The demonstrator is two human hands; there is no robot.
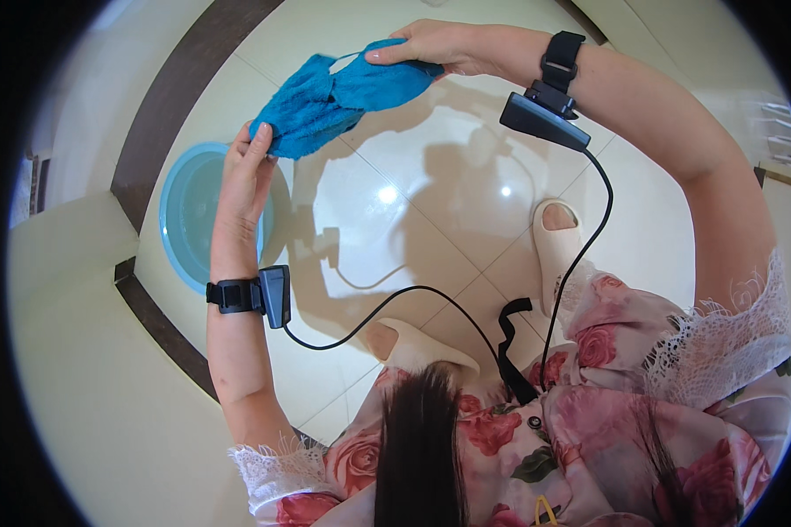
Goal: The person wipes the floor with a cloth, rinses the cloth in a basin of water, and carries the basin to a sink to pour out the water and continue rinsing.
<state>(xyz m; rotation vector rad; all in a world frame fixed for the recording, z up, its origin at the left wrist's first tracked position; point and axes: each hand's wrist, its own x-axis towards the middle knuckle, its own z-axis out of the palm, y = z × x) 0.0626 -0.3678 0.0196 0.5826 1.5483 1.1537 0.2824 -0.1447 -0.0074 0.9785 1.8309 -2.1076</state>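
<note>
A blue cloth [316, 109] with a towel-like nap is stretched between my two hands, in the upper middle of the view. My left hand [254, 155] pinches its lower left end, thumb on top. At its upper right end, my right hand [422, 49] grips it with the thumb over the front and the fingers behind. A small gap shows near the cloth's top edge. Beneath my left hand and forearm, a light blue plastic basin [194, 211] stands on the floor with what looks like water in it; my forearm hides part of its right side.
Glossy cream floor tiles [435, 244] with a dark border strip [165, 92] lie below, walls at the left. My feet in cream slippers [415, 346] stand near the lower middle. Black cables [428, 288] run from the devices strapped on both wrists towards my waist.
</note>
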